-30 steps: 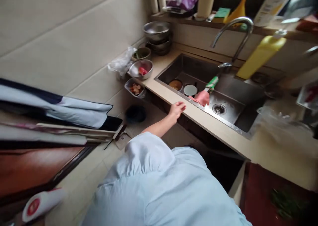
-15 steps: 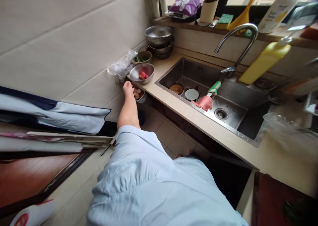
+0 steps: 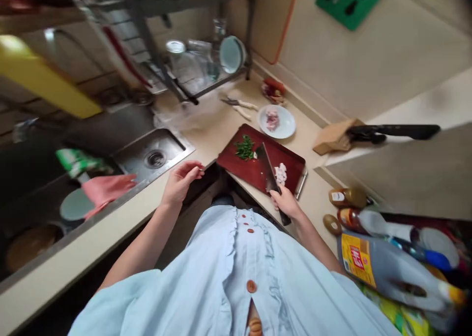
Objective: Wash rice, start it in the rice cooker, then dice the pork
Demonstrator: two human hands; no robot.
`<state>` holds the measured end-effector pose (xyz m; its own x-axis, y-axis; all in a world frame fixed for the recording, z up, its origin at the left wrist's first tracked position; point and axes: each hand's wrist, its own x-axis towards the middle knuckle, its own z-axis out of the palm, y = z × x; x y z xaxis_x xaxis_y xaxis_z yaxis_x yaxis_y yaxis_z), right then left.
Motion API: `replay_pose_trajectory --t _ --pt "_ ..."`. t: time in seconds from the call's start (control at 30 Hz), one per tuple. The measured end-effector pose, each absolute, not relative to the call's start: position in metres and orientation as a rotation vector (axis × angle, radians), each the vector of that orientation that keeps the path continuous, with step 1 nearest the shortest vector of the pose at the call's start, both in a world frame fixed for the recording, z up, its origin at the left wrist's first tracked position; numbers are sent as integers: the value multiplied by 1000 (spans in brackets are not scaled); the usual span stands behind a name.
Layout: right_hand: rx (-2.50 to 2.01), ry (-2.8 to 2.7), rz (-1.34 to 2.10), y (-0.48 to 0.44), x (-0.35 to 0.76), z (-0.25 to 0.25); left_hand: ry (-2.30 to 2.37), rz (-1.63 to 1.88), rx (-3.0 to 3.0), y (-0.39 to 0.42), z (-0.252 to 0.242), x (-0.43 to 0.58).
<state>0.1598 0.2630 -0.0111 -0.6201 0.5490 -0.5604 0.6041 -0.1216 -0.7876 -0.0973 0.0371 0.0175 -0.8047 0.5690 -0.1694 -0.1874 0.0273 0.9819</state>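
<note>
My right hand [image 3: 284,201] grips the handle of a kitchen knife [image 3: 267,166] with a broad dark blade. The blade lies over a dark red cutting board [image 3: 239,171], between chopped green herbs [image 3: 245,148] and a small pile of pale white pieces [image 3: 280,174]. My left hand [image 3: 182,182] hovers by the counter's front edge, between sink and board. Its fingers are curled and pinched together; whatever may be between the fingertips is too small to make out.
A white plate with raw meat [image 3: 272,118] stands behind the board, near scissors [image 3: 241,107]. A knife block [image 3: 334,137] sits to the right, above several bottles [image 3: 368,259]. Pink gloves [image 3: 106,191] hang over the divider of the sink [image 3: 175,144]. A dish rack [image 3: 191,1] stands behind.
My view has swung right, from the sink's far left end to the cutting board. My left hand has left the hanging container at the counter's end. My right hand with the knife is now visible.
</note>
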Motion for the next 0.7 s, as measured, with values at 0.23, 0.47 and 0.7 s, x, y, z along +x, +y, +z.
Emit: replay_pose_trajectory --t 0.23,0.47,0.7 --pt "1597 1932 -2052 271 167 -29 1580 1459 777 187 27 -96" --pt "1743 1667 -2382 268 177 -18 1907 1012 1556 273 0 -114" --pt "1988 1619 -2463 254 175 6 1884 82 1994 311 -38 -57"
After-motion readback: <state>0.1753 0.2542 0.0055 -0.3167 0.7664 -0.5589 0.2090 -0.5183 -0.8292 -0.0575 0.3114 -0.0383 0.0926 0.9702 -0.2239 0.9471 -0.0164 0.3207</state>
